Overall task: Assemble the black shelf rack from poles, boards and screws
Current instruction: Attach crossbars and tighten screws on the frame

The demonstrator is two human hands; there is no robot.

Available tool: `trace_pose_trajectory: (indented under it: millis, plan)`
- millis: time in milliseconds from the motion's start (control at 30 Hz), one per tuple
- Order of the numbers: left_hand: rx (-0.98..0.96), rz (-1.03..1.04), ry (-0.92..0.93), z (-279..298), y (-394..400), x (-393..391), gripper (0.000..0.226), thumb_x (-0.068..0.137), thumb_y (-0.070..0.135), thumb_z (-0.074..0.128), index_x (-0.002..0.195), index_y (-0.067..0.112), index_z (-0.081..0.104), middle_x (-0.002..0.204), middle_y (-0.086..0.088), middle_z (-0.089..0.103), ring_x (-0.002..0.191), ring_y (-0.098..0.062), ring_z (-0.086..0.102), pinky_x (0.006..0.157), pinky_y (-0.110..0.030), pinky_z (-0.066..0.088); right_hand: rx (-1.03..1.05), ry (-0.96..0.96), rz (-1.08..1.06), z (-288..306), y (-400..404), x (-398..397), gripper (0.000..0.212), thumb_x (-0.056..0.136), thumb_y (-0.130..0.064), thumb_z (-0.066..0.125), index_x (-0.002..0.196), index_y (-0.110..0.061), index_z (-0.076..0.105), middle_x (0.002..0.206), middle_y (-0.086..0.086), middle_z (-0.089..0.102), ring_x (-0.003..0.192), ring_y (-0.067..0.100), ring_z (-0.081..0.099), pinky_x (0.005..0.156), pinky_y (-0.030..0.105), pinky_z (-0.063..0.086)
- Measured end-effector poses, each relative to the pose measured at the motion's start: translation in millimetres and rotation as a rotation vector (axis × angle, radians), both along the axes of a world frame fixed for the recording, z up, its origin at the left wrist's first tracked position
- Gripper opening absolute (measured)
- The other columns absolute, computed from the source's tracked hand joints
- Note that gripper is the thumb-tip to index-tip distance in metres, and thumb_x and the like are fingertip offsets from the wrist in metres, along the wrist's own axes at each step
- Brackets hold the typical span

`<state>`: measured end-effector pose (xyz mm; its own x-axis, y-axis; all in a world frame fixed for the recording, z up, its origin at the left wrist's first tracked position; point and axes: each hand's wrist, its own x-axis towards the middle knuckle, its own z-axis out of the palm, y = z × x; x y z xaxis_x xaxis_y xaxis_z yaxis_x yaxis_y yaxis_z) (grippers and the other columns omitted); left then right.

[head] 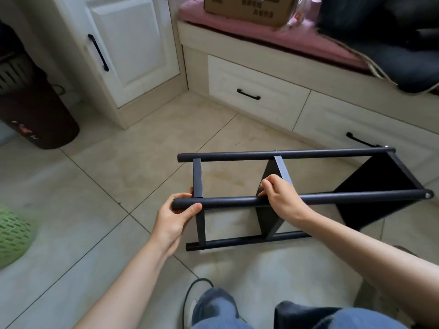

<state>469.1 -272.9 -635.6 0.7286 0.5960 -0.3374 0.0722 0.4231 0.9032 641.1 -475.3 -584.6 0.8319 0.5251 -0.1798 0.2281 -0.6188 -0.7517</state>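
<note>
Pale floor tiles (123, 148) are spreading out in front of you, with white cabinets (133, 51) and a drawer bench (256, 91) beyond. You are sitting on the floor, looking down at your knees (213, 309).

Directly ahead, the rack (273, 198) is lying on its side on the tiles, its long axis running left to right across your view. Four black poles are lying roughly level; two solid boards are sitting between them, one at the middle (270, 219) and one at the right end (380, 186), while the left end is showing only a narrow frame (197, 178).

You are holding the near upper pole (237, 202) with both hands. Your left hand (177, 214) is wrapping around its left tip, thumb on top, just beside the frame. Your right hand (280, 195) is curling over the same pole where the middle board is meeting it.

The left end is probably the next place needing work, and your left hand is nearest it. Any screws there are too small to make out.
</note>
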Motion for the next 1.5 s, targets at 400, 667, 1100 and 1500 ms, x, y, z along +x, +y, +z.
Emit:
trace_pose_trajectory:
  millis: [400,667,1100,1500]
  plan:
    - [0.357,-0.133,0.206,3,13,-8,0.044,0.053,0.039,0.094,0.085,0.023,0.069,0.113,0.011,0.074,0.112,-0.012,0.067,0.097,-0.028,0.051,-0.050,0.006,0.062,-8,-1,-2,0.031,0.105,-0.033,0.037,0.083,-0.019,0.053,0.086,-0.005,0.061,0.089,0.019,0.058,0.078,0.033,0.042]
    - [0.695,-0.391,0.338,25,37,5,0.032,0.062,0.020,0.094,0.078,0.012,0.067,0.115,0.017,0.067,0.105,0.000,0.067,0.092,-0.019,0.049,-0.152,-0.095,0.140,-3,2,9,0.034,0.093,-0.046,0.060,0.074,-0.017,0.065,0.072,-0.005,0.067,0.072,0.009,0.059,0.059,0.017,0.040]
    - [1.379,-0.939,0.289,48,74,36,0.101,0.067,0.083,0.064,0.152,0.052,0.019,0.160,0.036,-0.006,0.149,0.002,-0.018,0.119,-0.032,0.006,0.056,0.079,0.482,-14,60,35,0.013,0.087,-0.025,0.074,0.098,-0.030,0.078,0.075,-0.020,0.070,0.074,-0.011,0.064,0.067,0.006,0.048]
    - [1.444,-1.018,0.087,29,77,40,0.072,0.083,0.063,0.062,0.138,0.020,0.046,0.165,0.015,0.018,0.155,-0.015,0.003,0.123,-0.038,0.010,0.134,0.624,0.543,-33,97,35,0.013,0.088,-0.003,0.069,0.101,0.002,0.068,0.093,0.018,0.074,0.088,0.028,0.072,0.078,0.034,0.061]
